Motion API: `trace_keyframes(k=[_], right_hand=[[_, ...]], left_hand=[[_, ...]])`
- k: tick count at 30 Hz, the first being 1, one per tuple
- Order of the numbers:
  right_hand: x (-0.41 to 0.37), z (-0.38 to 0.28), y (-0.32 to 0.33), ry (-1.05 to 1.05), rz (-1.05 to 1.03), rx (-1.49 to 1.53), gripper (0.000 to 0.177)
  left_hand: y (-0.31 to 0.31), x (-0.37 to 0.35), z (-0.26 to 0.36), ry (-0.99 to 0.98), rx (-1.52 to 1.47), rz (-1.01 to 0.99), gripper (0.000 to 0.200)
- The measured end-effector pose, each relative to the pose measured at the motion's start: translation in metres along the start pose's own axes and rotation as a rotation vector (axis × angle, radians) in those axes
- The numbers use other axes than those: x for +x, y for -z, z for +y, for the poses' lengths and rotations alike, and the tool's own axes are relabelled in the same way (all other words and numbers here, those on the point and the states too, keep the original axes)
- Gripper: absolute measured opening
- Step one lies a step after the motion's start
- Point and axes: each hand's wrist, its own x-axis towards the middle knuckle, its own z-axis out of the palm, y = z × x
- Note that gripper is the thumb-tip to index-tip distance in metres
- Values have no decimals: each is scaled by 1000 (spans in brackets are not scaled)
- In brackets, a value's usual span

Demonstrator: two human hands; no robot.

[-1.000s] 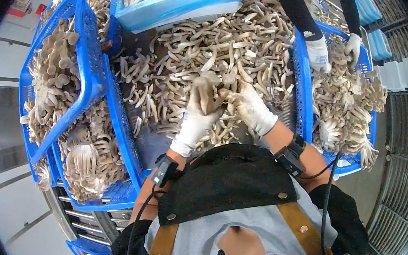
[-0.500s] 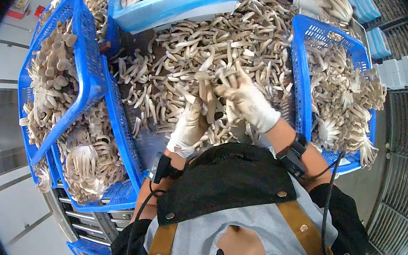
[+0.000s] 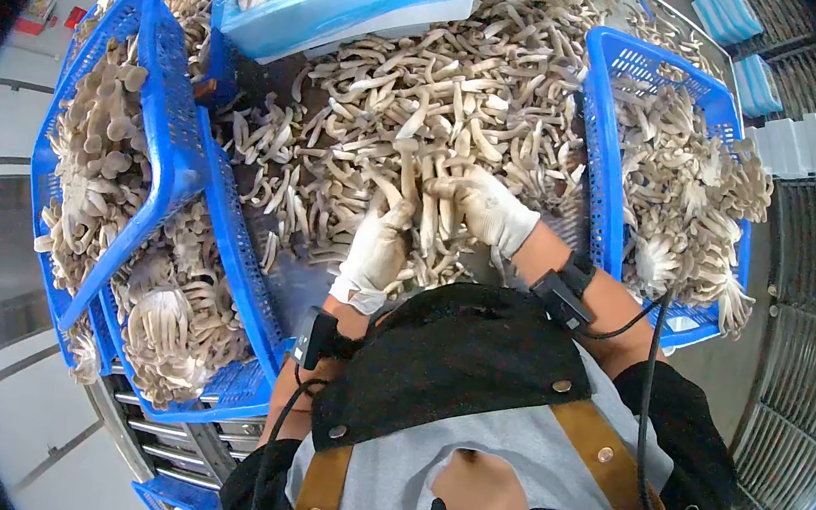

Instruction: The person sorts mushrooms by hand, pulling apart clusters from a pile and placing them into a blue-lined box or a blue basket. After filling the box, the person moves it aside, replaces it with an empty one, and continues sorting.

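Observation:
My left hand [image 3: 376, 249], in a white glove stained at the fingertips, is closed around a few long-stemmed mushrooms [image 3: 407, 166]. Their pale ends stick up past the thumb. Close on its right, my right hand [image 3: 491, 210], also gloved, has its fingers bent and pinched onto mushroom stems [image 3: 446, 207]. Some of its fingertips are hidden behind these stems. Both hands are just above a broad heap of loose mushrooms [image 3: 487, 93] spread over the dark work table.
To the right stands a blue basket [image 3: 604, 167] of clustered mushrooms. Stacked blue baskets [image 3: 171, 142] hold more on the left. At the back is a white box with blue lining [image 3: 355, 9], filled with aligned mushrooms. White trays [image 3: 793, 148] sit beyond the right basket.
My right hand has moved left and its fingers have closed in on the stems beside my left hand. Another person's gloved hand with mushrooms has left the top right.

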Motion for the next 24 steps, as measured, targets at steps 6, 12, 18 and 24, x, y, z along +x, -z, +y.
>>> trace_keyframes(k=[6,12,18,24], right_hand=[[10,4,20,-21,-171,213,9],[16,13,-23,29,136,-32,11],[48,19,12,-292,79,646,8],[49,-2,11,-165,32,553,14]], left_hand=[[14,8,-2,-91,603,102,42],[7,13,-3,-75,1164,-53,50],[13,6,31,-206,1079,-58,59],[0,24,36,-437,1126,54,52]])
